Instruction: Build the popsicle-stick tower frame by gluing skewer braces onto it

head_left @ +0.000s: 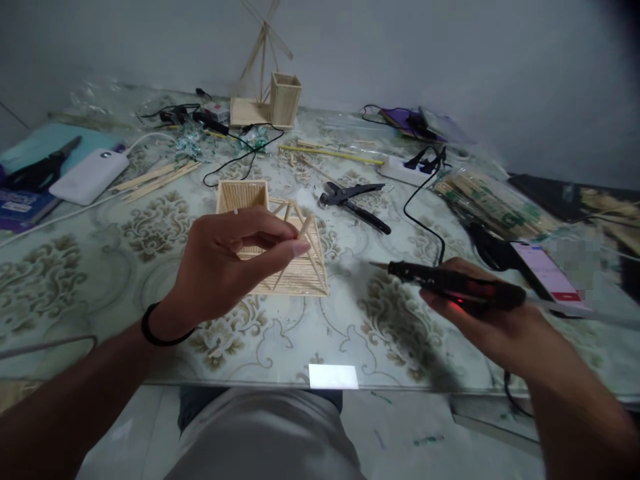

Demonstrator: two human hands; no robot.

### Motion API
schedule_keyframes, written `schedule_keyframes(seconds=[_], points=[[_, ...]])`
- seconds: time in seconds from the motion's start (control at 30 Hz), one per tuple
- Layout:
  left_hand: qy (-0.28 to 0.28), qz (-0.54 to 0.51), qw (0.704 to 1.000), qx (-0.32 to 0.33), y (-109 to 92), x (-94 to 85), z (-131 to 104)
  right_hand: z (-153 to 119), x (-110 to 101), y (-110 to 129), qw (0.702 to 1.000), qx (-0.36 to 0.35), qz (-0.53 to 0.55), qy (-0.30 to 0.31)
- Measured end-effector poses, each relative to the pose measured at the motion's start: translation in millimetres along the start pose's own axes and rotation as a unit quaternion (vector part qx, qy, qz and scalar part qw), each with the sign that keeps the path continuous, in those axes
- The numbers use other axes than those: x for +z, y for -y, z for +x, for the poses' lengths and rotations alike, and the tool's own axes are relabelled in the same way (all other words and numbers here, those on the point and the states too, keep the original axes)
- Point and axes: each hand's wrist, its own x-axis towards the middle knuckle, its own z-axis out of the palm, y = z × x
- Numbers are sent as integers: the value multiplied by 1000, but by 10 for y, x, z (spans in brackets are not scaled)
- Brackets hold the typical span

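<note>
My left hand [240, 257] pinches a short wooden stick [306, 227] between thumb and index finger. Below and behind it sits a small model of wooden sticks [300, 277], with a flat slatted base, slanted sticks and an open square box [243, 193] at its back left; my hand hides part of it. My right hand [480, 320] is wrapped round a black glue gun [465, 287] with a glowing red light. The gun's nozzle points left, to the right of the model and apart from it.
Black pliers [355, 203] lie behind the model. Farther back stand a finished-looking stick windmill [264, 60] and box [286, 100]. A power bank [90, 175] and scissors [43, 167] are left; a power strip [410, 171], bagged sticks [500, 200] and a phone [545, 270] are right.
</note>
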Motion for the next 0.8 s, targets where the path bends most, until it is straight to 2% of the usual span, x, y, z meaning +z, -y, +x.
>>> schedule_keyframes(seconds=[0.07, 0.13, 0.27, 0.37, 0.47, 0.8], points=[[0, 0, 1000, 2, 0, -1, -5, 0, 56, 271, 997, -16, 41, 67], [3, 0, 1000, 9, 4, -2, -8, 4, 209, 503, 990, -26, 75, 118], [5, 14, 1000, 22, 14, 1, -9, 22, 639, 749, 983, -50, 117, 131], [7, 24, 999, 27, 13, 2, -9, 36, 894, 781, 983, -67, 124, 117], [2, 33, 999, 27, 8, 6, -8, 37, 1031, 762, 983, -73, 125, 111], [-6, 50, 996, 71, 49, 4, -10, 39, 1087, 715, 986, -71, 105, 107]])
